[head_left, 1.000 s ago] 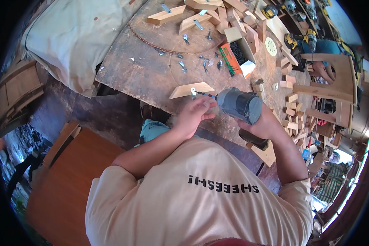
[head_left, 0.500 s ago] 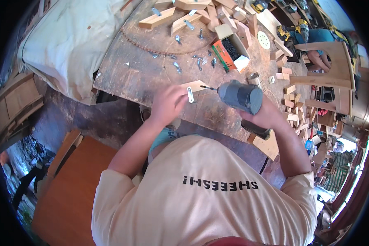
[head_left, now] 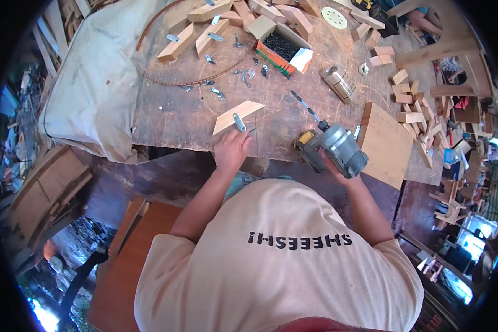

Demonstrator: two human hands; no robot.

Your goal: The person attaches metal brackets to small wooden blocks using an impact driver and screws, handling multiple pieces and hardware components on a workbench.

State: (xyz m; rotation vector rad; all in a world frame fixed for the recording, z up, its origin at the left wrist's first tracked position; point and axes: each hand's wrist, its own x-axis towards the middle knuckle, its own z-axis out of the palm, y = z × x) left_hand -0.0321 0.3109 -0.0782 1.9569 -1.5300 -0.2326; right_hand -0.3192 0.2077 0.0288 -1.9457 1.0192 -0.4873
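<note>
In my right hand (head_left: 333,165) is a grey cordless drill (head_left: 340,145), tipped sideways. Its long bit points to the far left, apart from the wood. My left hand (head_left: 232,149) rests at the table's near edge, fingers curled together against the near side of a slant-ended wooden block (head_left: 235,116). Whatever its fingertips may pinch is too small to make out. A small metal plate (head_left: 239,123) stands at the block's near side, beside those fingertips. Beyond lie loose metal plates and fittings (head_left: 218,93), and an open box of dark screws (head_left: 282,50).
More wooden blocks (head_left: 177,43), some with plates attached, lie at the far side. A metal-and-wood tool (head_left: 339,84) and a flat board (head_left: 384,146) are at the right, near stacked offcuts (head_left: 409,113). A cloth-covered pile (head_left: 94,88) borders the worktable (head_left: 171,119) on the left.
The drill has swung back toward me and turned, its bit leaving the block's end. The block now lies on the table, and my left hand has shifted to its near side.
</note>
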